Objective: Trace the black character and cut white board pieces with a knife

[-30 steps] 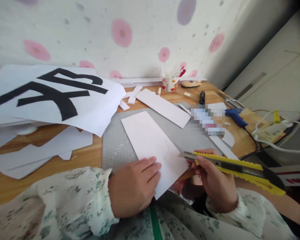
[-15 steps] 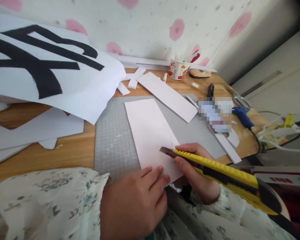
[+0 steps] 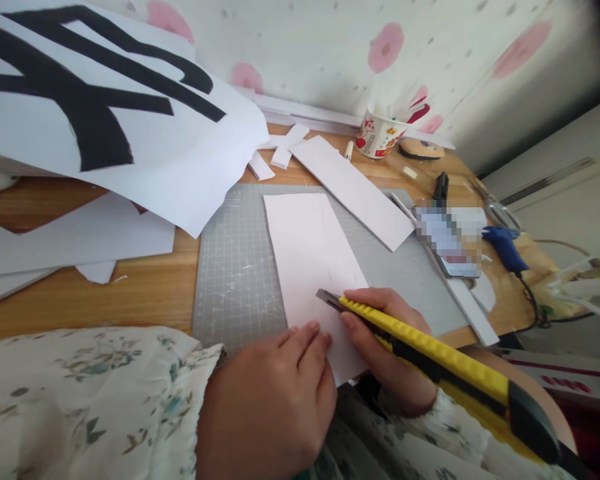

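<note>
A white foam board piece (image 3: 307, 247) lies lengthwise on the grey cutting mat (image 3: 230, 287), its near end reaching past the mat toward my lap. At its near left edge, my left hand (image 3: 275, 400) holds it, fingers together and bent over the top face; the thumb is hidden. A yellow and black utility knife (image 3: 425, 340) is gripped in my right hand (image 3: 390, 340), thumb and fingers closed around its front part. The blade is out and points left, over the board just beyond my left fingertips. Whether the blade touches the surface I cannot tell.
A second white strip (image 3: 353, 193) lies behind on the mat. A large sheet with black lettering (image 3: 190, 193) overhangs from the left. A paper cup (image 3: 380, 133), a blurred-out phone (image 3: 450, 247) and a blue glue gun (image 3: 505, 247) are toward the right.
The view has shifted, so most table things appear farther right. My left fingers have drawn closer together on the board. The knife stays in my right hand, its blade slightly nearer the board's left edge.
</note>
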Demonstrator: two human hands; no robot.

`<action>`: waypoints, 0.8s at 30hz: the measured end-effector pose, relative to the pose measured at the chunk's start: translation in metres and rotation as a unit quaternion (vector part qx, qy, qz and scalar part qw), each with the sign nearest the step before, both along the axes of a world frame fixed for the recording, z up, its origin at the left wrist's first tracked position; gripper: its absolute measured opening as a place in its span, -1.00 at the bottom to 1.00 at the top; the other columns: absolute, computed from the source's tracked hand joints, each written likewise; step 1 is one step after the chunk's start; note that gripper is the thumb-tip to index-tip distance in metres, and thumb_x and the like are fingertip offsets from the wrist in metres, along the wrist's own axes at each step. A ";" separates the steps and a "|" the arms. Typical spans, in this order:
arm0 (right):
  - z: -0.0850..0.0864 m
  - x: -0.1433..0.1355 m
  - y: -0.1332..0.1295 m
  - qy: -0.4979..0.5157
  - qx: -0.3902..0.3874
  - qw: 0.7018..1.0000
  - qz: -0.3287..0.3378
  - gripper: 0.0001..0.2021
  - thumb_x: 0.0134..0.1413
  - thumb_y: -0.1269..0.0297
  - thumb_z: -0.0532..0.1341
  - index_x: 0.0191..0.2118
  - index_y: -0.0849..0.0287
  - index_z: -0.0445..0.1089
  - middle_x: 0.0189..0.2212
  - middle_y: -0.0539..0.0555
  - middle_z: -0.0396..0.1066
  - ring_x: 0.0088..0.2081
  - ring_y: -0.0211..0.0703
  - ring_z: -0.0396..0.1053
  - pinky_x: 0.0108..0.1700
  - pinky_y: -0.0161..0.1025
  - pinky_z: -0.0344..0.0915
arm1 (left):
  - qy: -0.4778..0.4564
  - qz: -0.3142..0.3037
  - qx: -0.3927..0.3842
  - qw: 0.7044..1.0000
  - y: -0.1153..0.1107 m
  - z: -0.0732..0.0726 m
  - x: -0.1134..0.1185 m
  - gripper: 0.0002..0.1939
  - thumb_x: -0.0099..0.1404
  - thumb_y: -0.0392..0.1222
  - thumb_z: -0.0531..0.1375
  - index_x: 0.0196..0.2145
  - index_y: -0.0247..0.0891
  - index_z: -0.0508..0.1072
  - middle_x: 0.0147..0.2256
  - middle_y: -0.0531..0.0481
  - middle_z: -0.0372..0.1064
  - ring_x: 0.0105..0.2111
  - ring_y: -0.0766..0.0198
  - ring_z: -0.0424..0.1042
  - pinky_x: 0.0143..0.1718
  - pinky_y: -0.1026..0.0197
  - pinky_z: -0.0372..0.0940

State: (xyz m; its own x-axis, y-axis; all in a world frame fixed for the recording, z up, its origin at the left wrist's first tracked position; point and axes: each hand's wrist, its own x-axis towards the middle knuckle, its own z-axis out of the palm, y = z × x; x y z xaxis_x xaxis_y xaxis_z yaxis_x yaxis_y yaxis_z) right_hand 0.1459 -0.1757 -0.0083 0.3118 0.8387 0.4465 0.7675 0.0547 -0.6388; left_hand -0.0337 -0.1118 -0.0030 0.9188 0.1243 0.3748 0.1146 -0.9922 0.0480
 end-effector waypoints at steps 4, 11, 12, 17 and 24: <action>0.000 0.001 0.001 0.000 -0.011 1.000 0.009 -0.90 0.12 0.37 0.27 -0.23 0.06 0.46 -0.39 -0.02 0.61 -0.42 -0.20 0.57 -0.37 -0.35 0.52 | 0.006 -0.002 0.005 1.000 -0.002 0.001 -0.001 -0.57 0.38 -0.46 -0.08 -0.20 -0.45 0.62 -0.10 -0.31 0.60 -0.14 -0.01 0.64 -0.22 0.09 0.59; -0.002 0.001 0.001 -0.007 -0.017 1.000 0.017 -0.90 0.14 0.38 0.27 -0.21 0.08 0.47 -0.37 -0.01 0.62 -0.40 -0.19 0.58 -0.35 -0.33 0.54 | 0.019 -0.016 0.010 1.000 -0.002 -0.001 0.000 -0.68 0.36 -0.41 0.03 -0.18 -0.48 0.60 -0.07 -0.37 0.58 -0.11 -0.05 0.63 -0.18 0.07 0.57; -0.001 0.001 0.001 -0.007 -0.017 1.000 0.019 -0.89 0.14 0.38 0.27 -0.21 0.08 0.47 -0.37 -0.01 0.62 -0.40 -0.19 0.59 -0.34 -0.34 0.54 | 0.024 -0.019 0.009 1.000 -0.002 0.000 0.000 -0.70 0.36 -0.40 0.05 -0.17 -0.48 0.59 -0.07 -0.37 0.58 -0.09 -0.05 0.62 -0.16 0.06 0.57; 0.002 0.000 0.000 -0.005 -0.025 0.999 0.037 -0.89 0.14 0.38 0.27 -0.20 0.09 0.46 -0.40 -0.03 0.60 -0.42 -0.24 0.57 -0.35 -0.40 0.51 | 0.021 -0.013 0.010 1.000 -0.002 0.002 -0.001 -0.72 0.31 -0.43 0.09 -0.21 -0.48 0.60 -0.07 -0.36 0.58 -0.10 -0.06 0.62 -0.16 0.05 0.58; 0.007 -0.001 -0.002 -0.018 -0.027 0.998 0.044 -0.90 0.09 0.40 0.25 -0.24 0.11 0.44 -0.48 -0.03 0.57 -0.47 -0.26 0.54 -0.39 -0.43 0.48 | -0.004 -0.001 0.019 1.000 -0.002 0.004 0.002 -0.71 0.27 -0.48 0.08 -0.27 -0.45 0.62 -0.14 -0.34 0.60 -0.15 -0.04 0.64 -0.20 0.08 0.59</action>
State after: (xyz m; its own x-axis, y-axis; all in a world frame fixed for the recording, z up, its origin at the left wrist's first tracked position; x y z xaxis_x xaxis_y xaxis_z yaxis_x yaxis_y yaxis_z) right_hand 0.1447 -0.1778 -0.0013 0.2200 0.8855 0.4093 0.7841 0.0891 -0.6142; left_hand -0.0318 -0.1137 0.0007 0.9158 0.1082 0.3868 0.1124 -0.9936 0.0119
